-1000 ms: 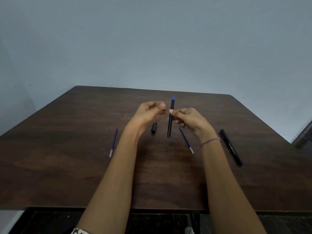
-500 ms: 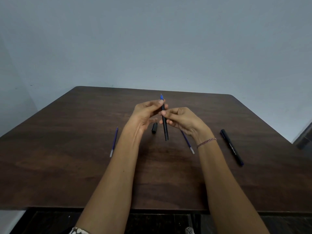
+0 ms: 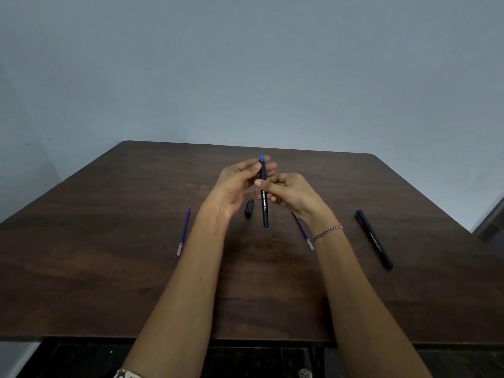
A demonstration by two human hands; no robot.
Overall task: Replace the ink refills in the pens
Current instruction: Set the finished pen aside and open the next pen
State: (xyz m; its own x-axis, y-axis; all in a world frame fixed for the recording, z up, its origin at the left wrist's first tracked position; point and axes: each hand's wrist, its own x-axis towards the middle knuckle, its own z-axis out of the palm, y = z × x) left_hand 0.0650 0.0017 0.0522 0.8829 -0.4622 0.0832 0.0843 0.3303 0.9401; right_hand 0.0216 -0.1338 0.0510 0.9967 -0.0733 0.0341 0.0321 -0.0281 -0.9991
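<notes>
- Head view: both my hands up over the middle of the dark wood table [image 3: 109, 268], meeting on one black pen [image 3: 264, 197].
- R hand [image 3: 289, 196] clamped round the pen's mid barrel, thumb on top; pen near upright, blue tip [image 3: 261, 158] at 12 o'clock, butt end at 6, clear of the tabletop.
- L hand [image 3: 237, 184] pinching the pen's upper part just under the blue tip, thumb vs fingers [image 3: 268, 167].
- Black cap [image 3: 248, 208] lying on the table just below the hands, at 7 o'clock from the pen's butt.
- One blue refill [image 3: 184, 230] flat on the table at 9 o'clock, well apart from my L forearm.
- 2nd blue refill [image 3: 305, 236] at 4 o'clock, partly hidden under my R wrist w/ the bracelet [image 3: 327, 231].
- 2nd black pen [image 3: 373, 238], capped, lying at 3 o'clock, well apart.
</notes>
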